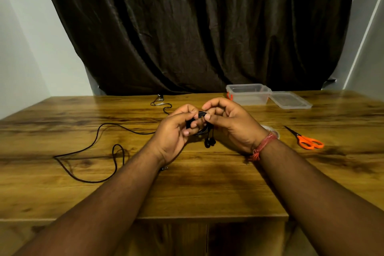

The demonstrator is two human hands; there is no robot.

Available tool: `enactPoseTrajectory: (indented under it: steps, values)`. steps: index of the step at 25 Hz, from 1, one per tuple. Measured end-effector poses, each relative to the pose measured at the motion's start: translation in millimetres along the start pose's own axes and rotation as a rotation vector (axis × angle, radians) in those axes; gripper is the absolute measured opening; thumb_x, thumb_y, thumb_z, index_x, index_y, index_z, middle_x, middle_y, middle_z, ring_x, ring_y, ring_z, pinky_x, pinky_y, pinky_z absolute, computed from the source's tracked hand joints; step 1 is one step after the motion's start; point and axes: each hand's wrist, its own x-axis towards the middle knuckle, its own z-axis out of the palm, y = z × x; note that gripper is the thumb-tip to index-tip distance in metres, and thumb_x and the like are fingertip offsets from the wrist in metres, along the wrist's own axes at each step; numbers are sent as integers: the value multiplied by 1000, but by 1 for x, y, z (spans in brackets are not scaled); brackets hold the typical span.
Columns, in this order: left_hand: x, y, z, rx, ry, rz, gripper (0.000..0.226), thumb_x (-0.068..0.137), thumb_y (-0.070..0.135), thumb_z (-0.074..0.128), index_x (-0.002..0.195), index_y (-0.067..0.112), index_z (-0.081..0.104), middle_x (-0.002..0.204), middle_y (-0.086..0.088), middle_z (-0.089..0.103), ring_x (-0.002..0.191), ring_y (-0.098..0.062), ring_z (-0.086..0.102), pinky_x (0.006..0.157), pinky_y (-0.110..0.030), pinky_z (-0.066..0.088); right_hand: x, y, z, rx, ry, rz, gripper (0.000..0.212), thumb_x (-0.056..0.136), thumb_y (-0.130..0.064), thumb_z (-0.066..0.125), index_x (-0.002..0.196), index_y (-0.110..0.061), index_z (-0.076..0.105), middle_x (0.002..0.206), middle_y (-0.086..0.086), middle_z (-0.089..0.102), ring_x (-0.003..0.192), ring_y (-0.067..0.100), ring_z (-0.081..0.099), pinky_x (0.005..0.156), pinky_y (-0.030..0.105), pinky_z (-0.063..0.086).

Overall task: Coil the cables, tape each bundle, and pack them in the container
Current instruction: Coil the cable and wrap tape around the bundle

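Over the middle of the wooden table [207, 183], my left hand [176, 131] and my right hand [230, 122] together hold a small coil of black earphone cable [201, 114]. Two black earbuds [209, 142] dangle below the coil. My left fingers curl round the bundle; my right thumb and fingers pinch its top. A long black cable [97, 141] lies loose on the table at the left. Another thin cable [161, 103] lies near the table's back edge. A clear plastic container [248, 94] stands open at the back right. A tape roll [272, 130] peeks from behind my right wrist.
The container's clear lid [289, 100] lies flat beside it on the right. Orange-handled scissors [307, 141] rest on the table at the right. A dark curtain [197, 27] hangs behind the table. The table's front edge runs below my forearms.
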Motion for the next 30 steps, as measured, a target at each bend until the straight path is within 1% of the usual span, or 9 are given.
enactPoseTrajectory:
  steps: [4, 7, 13, 15, 17, 21, 25, 27, 30]
  values:
    - [-1, 5, -2, -134, -47, -97, 11, 91, 11, 43, 81, 10, 48, 71, -5, 42, 56, -8, 38, 56, -22, 18, 1, 4, 1, 49, 24, -8, 16, 83, -5, 67, 99, -4, 65, 94, 23, 67, 90, 32, 65, 90, 48, 51]
    - [-4, 7, -4, -149, -93, -169, 16, 93, 12, 40, 82, 12, 51, 75, -5, 49, 57, -10, 36, 61, -28, 19, 3, 5, -1, 40, 42, -20, 10, 83, -4, 66, 92, -8, 69, 91, 24, 66, 90, 33, 63, 91, 53, 48]
    - [-6, 11, -5, -135, -136, -191, 4, 85, 14, 54, 82, 14, 56, 75, -5, 55, 57, -10, 42, 65, -26, 37, 3, 6, -3, 49, -20, -39, 9, 83, -8, 68, 92, -10, 69, 89, 23, 63, 85, 30, 60, 82, 43, 48]
    - [-6, 9, -5, -121, -163, -185, 3, 88, 15, 54, 85, 15, 56, 72, -3, 51, 57, -9, 41, 74, -33, 40, 3, 6, -3, 48, -41, -56, 14, 79, -14, 75, 91, -11, 70, 88, 21, 61, 85, 28, 57, 82, 40, 46]
    - [-5, 6, -5, -116, -177, -184, 3, 90, 16, 54, 88, 15, 56, 71, -1, 43, 56, -8, 38, 82, -40, 42, 2, 5, -3, 40, -35, -61, 11, 79, -11, 73, 89, -11, 70, 87, 17, 61, 83, 26, 57, 81, 37, 45]
    - [-2, 2, -6, -109, -155, -167, 6, 92, 14, 49, 88, 14, 53, 69, 2, 36, 55, -8, 30, 66, -30, 31, 0, 5, -2, 9, -25, -45, 11, 82, -4, 66, 92, -6, 67, 89, 15, 67, 86, 28, 61, 82, 37, 51]
    - [0, 0, -8, -130, -131, -149, 6, 91, 12, 47, 87, 11, 51, 69, 0, 42, 56, -8, 32, 66, -33, 11, 4, 9, -7, -10, -6, -25, 22, 78, -15, 72, 98, -7, 70, 101, 29, 61, 100, 41, 56, 99, 61, 42]
    - [0, 1, -7, -141, -141, -150, 6, 91, 11, 47, 87, 11, 51, 71, -1, 45, 57, -8, 33, 63, -28, 16, 5, 10, -8, -31, 1, -34, 22, 78, -17, 73, 98, -10, 71, 99, 27, 62, 100, 40, 56, 100, 63, 40]
    - [-1, 4, -6, -143, -93, -127, 8, 93, 11, 48, 87, 11, 53, 71, -2, 46, 57, -8, 33, 62, -24, 23, 5, 10, -10, -65, 39, -55, 15, 86, -15, 68, 100, -15, 72, 99, 18, 67, 100, 38, 61, 99, 57, 43]
